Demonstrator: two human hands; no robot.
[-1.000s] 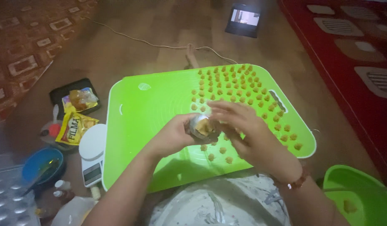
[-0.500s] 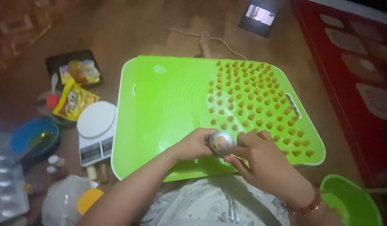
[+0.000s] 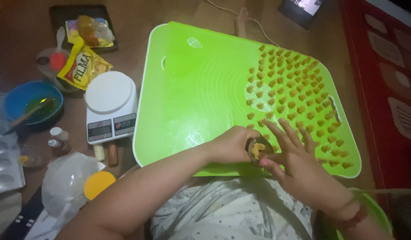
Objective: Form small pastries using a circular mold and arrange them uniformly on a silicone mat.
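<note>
Dough mould, small round dark cup [image 3: 258, 149], packed with a plug of soft yellow-orange dough: held at the near edge of the bright green silicone baking mat [image 3: 201, 84], just beside the front rows of shaped pieces. Left hand [image 3: 232, 145] has its grip closed around the cup's side wall; right hand [image 3: 298, 166] presses thumb and forefinger at the cup's mouth, the other fingers spread flat over the mat. Judged light and rigid in the shell, but its filling soft, sticky and easily dented; best taken by the outer wall, never by the dough face.

Small orange-yellow dough pieces [image 3: 294, 89]: many, laid in close rows on the mat's right half, apart from one another. Judged fragile and easily squashed.

Containers on the brown floor, left of the mat:
- Blue round bowl [image 3: 32, 104], holding a yellowish liquid and a utensil.
- Black rectangular tray [image 3: 83, 11], holding crumpled packets.
- Yellow foil packet [image 3: 83, 66], lying open between tray and white digital kitchen scale [image 3: 111, 106]; platform bare.
- Two small white-capped bottles [image 3: 58, 138], contents not legible.
- Clear plastic bag [image 3: 67, 182] with an orange round lid [image 3: 99, 184] beside it.
- Green plastic tub [image 3: 374, 209], at the right wrist; contents hidden.
</note>
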